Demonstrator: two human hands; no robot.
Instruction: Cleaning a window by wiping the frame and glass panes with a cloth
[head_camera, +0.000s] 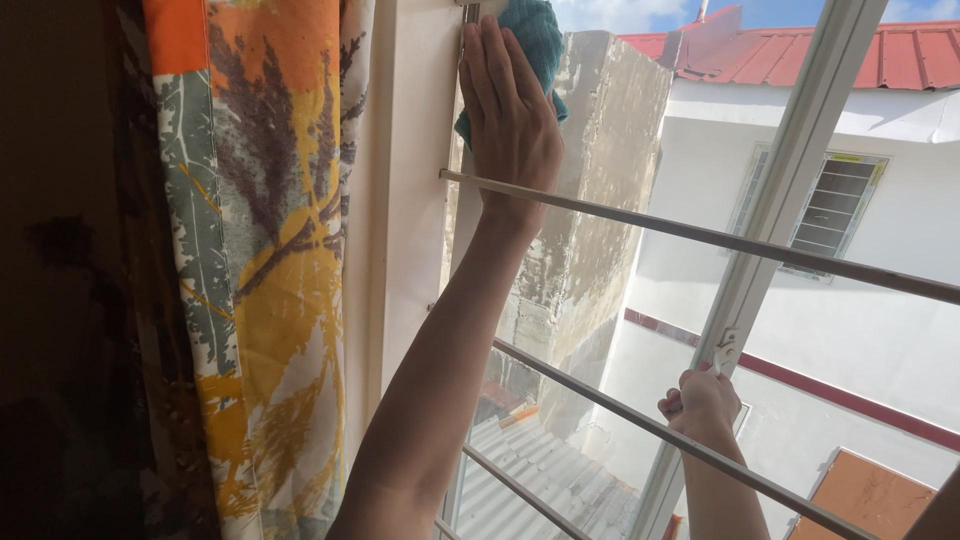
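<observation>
My left hand (510, 110) reaches up through the window bars and presses flat on a teal cloth (535, 30), holding it against the top of the white window jamb (415, 200). My right hand (703, 400) is lower right, its fingers closed around the white latch handle (727, 345) on the swung-out window sash frame (790, 170). Both arms pass between the horizontal metal bars (700, 236).
A patterned orange, yellow and grey curtain (270, 250) hangs at the left beside the jamb. Outside stand a weathered concrete wall (600, 200), a white building with a red roof (800, 50), and a corrugated roof (540, 470) below.
</observation>
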